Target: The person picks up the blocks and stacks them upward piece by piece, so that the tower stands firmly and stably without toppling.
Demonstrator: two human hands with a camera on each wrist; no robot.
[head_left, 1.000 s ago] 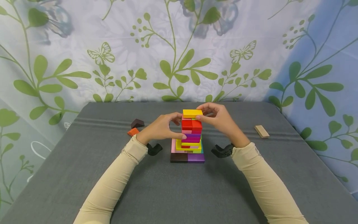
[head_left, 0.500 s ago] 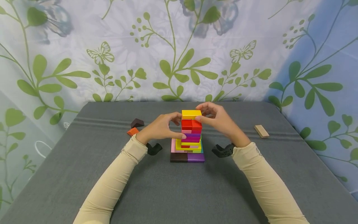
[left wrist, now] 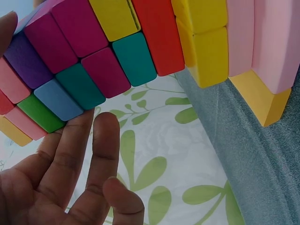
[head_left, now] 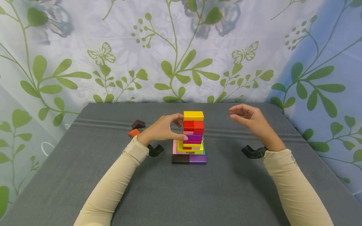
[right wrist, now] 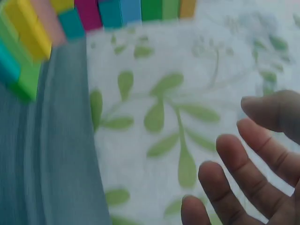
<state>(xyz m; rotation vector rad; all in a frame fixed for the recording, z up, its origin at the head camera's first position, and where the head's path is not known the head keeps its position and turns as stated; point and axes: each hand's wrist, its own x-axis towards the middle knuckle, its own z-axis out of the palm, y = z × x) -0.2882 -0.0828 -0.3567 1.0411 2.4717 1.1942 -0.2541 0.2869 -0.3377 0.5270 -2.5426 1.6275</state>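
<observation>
A tower of coloured wooden blocks point(head_left: 193, 126) stands upright mid-table, with a yellow block point(head_left: 193, 115) lying across its top. My left hand point(head_left: 165, 128) grips the tower from its left side: the thumb lies against the front around the purple layers, and the fingers reach behind. In the left wrist view, fingertips of that hand point(left wrist: 70, 173) meet the ends of blue and green blocks point(left wrist: 69, 101). Off to the tower's right, my right hand point(head_left: 249, 118) hovers with relaxed fingers and nothing in them. The right wrist view has this hand point(right wrist: 253, 173) apart from the blocks point(right wrist: 110, 14).
Dark brown point(head_left: 138, 124) and orange point(head_left: 134, 133) blocks lie behind the left forearm. Wider brown point(head_left: 180, 159) and purple point(head_left: 198, 159) blocks sit at the tower's foot. Grey cloth point(head_left: 181, 191) covers the table; a leaf-patterned curtain point(head_left: 181, 44) hangs behind it.
My right hand has let go of the top yellow block and moved away to the right. That block has shifted slightly left and stays on the tower. The left hand keeps its hold.
</observation>
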